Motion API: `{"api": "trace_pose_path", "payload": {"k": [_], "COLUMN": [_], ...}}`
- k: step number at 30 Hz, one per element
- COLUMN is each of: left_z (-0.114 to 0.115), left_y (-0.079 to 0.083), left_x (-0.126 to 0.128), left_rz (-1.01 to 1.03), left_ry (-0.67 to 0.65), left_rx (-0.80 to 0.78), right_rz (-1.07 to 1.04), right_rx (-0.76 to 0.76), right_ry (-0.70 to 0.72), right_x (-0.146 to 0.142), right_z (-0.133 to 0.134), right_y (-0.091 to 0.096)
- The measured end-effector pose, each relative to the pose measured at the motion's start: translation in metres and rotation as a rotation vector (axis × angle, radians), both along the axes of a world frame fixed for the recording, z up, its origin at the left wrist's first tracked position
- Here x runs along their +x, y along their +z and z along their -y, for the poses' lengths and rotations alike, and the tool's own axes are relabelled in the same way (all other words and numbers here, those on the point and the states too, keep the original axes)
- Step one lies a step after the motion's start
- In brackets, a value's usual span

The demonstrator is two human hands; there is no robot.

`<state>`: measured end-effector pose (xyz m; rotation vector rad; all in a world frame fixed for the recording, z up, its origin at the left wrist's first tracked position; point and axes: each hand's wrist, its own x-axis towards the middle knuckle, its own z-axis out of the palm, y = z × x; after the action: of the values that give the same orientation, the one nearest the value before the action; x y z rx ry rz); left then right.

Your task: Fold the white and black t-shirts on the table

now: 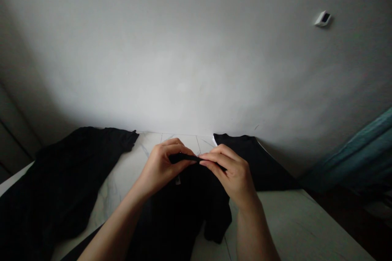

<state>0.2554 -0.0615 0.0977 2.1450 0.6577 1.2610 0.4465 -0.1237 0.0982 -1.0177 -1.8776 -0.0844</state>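
My left hand (158,168) and my right hand (229,175) pinch opposite ends of the black collar band (185,157) of a black T-shirt (180,216), raising it above the table. The shirt hangs and lies below my hands, its lower part reaching toward me. A small pale label (178,180) shows inside the neck. My fingers hide parts of the band. Another black garment (58,187) lies to the left of my left hand, and a third (254,159) lies behind my right hand.
The white marble-patterned table (294,228) stands against a plain grey-white wall (196,57). A small white wall fitting (322,18) sits high on the right. A teal curtain (352,155) hangs at the right, beyond the table edge.
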Motion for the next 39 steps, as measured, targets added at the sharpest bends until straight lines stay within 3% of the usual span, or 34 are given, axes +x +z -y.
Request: {"api": "trace_pose_path", "payload": {"k": [6,16,21,26,30,34,39], "left_z": [0.000,-0.008,-0.023,-0.044,-0.050,-0.044,-0.038], "left_y": [0.000,0.008,0.005,0.005,0.021,0.045,0.081], "left_x": [0.001,-0.016,-0.048,-0.093,-0.109,-0.107,-0.103], "left_rz": [-0.023,-0.239,-0.371,-0.434,-0.310,-0.285,-0.229], "left_ry": [0.037,-0.071,-0.006,0.156,0.308,0.304,0.336], "left_rx": [-0.030,0.008,0.061,-0.003,-0.097,-0.168,-0.146], "right_rz": [-0.030,-0.005,-0.071,-0.075,-0.146,-0.231,-0.333], "right_rx": [0.011,-0.004,0.087,0.068,0.037,-0.045,-0.137], "right_ry": [-0.039,-0.015,-0.101,-0.144,-0.124,-0.100,-0.031], "right_x": [-0.001,0.002,0.021,0.065,0.092,0.103,0.113], "right_z": [-0.001,-0.003,-0.004,-0.017,-0.035,-0.044,-0.042], "right_y": [0.003,0.004,0.006,0.012,0.026,0.044,0.075]}}
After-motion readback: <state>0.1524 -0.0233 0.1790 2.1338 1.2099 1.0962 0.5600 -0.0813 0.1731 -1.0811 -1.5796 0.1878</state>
